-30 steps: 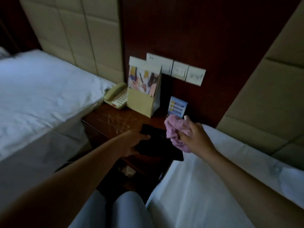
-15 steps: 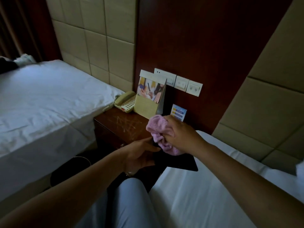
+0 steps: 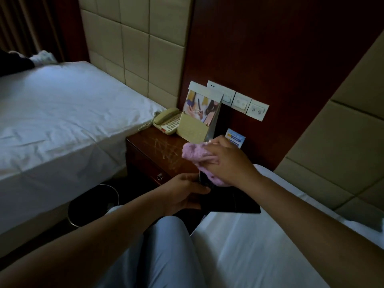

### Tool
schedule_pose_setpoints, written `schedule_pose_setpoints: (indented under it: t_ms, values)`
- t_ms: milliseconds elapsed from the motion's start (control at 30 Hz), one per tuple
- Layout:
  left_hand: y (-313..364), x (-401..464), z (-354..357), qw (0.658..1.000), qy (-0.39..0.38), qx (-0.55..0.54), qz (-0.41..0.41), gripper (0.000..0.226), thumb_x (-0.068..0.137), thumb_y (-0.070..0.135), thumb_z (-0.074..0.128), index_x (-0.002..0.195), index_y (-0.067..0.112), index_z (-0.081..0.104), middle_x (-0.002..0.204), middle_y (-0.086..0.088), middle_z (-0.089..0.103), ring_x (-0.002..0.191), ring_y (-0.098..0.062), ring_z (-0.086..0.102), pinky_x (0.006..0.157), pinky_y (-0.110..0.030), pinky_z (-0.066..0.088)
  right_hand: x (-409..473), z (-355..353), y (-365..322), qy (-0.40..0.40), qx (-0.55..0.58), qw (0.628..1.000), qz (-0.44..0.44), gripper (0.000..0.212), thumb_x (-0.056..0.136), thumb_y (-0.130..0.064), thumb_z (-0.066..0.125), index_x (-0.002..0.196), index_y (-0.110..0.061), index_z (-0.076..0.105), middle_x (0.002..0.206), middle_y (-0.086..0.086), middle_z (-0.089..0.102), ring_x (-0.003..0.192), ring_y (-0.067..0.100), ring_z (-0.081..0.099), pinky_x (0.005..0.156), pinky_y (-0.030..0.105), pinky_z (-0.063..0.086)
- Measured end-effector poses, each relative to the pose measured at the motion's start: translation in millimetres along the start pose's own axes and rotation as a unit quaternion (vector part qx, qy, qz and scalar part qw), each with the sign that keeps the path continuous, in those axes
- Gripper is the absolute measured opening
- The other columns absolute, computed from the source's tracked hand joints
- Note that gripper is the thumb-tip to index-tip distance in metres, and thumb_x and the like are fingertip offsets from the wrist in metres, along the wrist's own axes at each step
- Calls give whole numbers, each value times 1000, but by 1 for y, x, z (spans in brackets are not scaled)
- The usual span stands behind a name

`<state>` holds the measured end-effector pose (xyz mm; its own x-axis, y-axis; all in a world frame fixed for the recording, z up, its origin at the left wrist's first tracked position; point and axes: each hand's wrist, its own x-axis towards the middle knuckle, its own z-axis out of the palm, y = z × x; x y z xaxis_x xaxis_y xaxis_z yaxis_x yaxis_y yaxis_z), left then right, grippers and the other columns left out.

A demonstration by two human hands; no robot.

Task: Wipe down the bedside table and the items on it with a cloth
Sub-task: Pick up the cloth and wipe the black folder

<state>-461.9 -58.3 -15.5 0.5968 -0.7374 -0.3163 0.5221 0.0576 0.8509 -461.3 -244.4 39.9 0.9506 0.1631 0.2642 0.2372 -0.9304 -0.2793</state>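
Since half second ago: right hand (image 3: 226, 161) carried pink cloth (image 3: 197, 155) up toward 12 o'clock; black folder (image 3: 228, 201) lifted nearer person.

Bedside table (image 3: 149, 146) at 11 o'clock from hands, top scratched.

Folder long axis runs 9-to-3; left hand (image 3: 182, 192) pinches its left edge.

Right hand, fist closed on bunched cloth, sits directly above folder, nearer it.

Card writing unreadable.
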Motion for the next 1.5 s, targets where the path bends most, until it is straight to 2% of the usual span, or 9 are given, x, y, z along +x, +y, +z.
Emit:
schedule_pose_setpoints:
  t_ms: [133,367,600,733,867,1033,1167,1300,1500]
  values:
    - [3,-8,-8,998,25,-34,55,31,90,-1,64,120,7,66,102,-14,74,85,-21,74,62,-29,59,-31,13,-23,-21,1,994,-109,35,87,-33,71,122,-33,66,138,-5,41,121,22,48,90,33,49]
    - [-2,2,1,998,1,-62,4,38,95,-6,57,130,7,62,127,-20,68,120,-37,65,108,-54,48,3,3,-10,-11,-36,999,4,46,92,-32,63,138,-35,56,138,-2,49,116,29,54,90,39,49]
    - [-16,3,4,997,36,-70,6,38,94,-10,57,129,5,61,107,-16,75,93,-29,76,72,-36,63,-29,25,-13,-43,-55,997,-33,39,90,-14,62,128,-23,65,133,4,56,118,25,55,94,29,45]
    - [-17,12,-2,991,48,-118,36,31,96,0,60,127,0,61,115,-22,71,98,-30,74,79,-38,63,-51,29,-14,-43,-10,998,-44,31,88,-25,56,113,-14,70,110,5,65,95,21,63,84,33,54]
    - [-17,17,0,984,39,-174,24,28,99,3,52,125,4,63,115,-18,73,103,-29,72,90,-40,61,-41,26,-2,-32,-15,999,-12,33,93,-40,52,126,-38,58,118,-7,60,105,16,59,91,40,54]
    - [-11,20,-9,963,79,-254,48,39,99,19,36,123,5,64,117,-22,71,106,-36,70,97,-52,55,-29,43,-8,-75,-60,995,-24,41,94,-33,57,135,-27,57,138,-2,58,136,23,45,109,44,43]
    - [-9,24,-29,958,121,-258,30,51,101,47,45,115,4,69,107,-21,74,89,-34,74,85,-46,57,-45,42,-14,-87,-63,992,-58,45,84,-22,63,129,-30,61,135,-8,58,127,27,47,92,41,52]
    - [-12,28,-31,974,127,-186,-18,42,102,42,50,94,5,70,84,-15,73,75,-27,73,79,-39,56,-63,34,-9,-124,-106,979,-119,50,82,-26,65,130,-37,53,139,-14,51,124,31,50,81,45,56]
    - [-18,31,-22,979,72,-191,-4,50,103,40,52,141,8,51,134,-28,61,125,-45,59,102,-54,52,-53,16,19,-75,-184,975,-98,39,82,-34,69,120,-32,69,130,-6,61,122,19,51,84,26,44]
